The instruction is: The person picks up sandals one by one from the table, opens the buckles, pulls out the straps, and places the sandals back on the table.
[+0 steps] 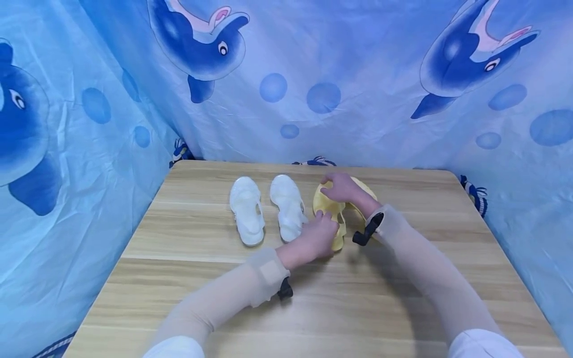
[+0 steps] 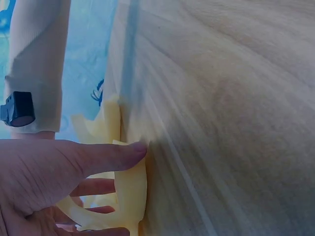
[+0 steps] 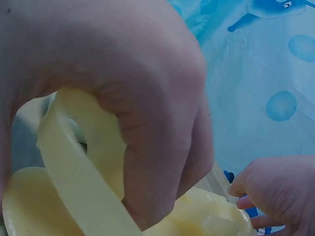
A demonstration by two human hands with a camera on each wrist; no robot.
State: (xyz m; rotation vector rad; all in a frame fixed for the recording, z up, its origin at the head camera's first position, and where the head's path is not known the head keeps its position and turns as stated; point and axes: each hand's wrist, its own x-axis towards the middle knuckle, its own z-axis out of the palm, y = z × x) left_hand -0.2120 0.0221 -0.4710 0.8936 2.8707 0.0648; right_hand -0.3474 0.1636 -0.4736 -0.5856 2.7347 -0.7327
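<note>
A yellow sandal [image 1: 325, 201] lies on the table between both hands, toe pointing away. My left hand [image 1: 317, 237] grips its heel end; in the left wrist view the thumb lies over the heel part [image 2: 132, 189], with fingers on the other side. My right hand [image 1: 343, 189] is at the toe end, its fingers bent down onto the yellow material in the right wrist view. A second yellow sandal [image 1: 365, 186] sits to the right, partly hidden under the right hand and wrist. Strap details beneath the hands are hidden.
Two white sandals, one farther left [image 1: 247, 206] and one nearer [image 1: 286, 201], lie side by side on the wooden table [image 1: 179, 288]. The nearer one is close to my left hand. A blue dolphin-print curtain [image 1: 358, 129] surrounds the table's back and sides.
</note>
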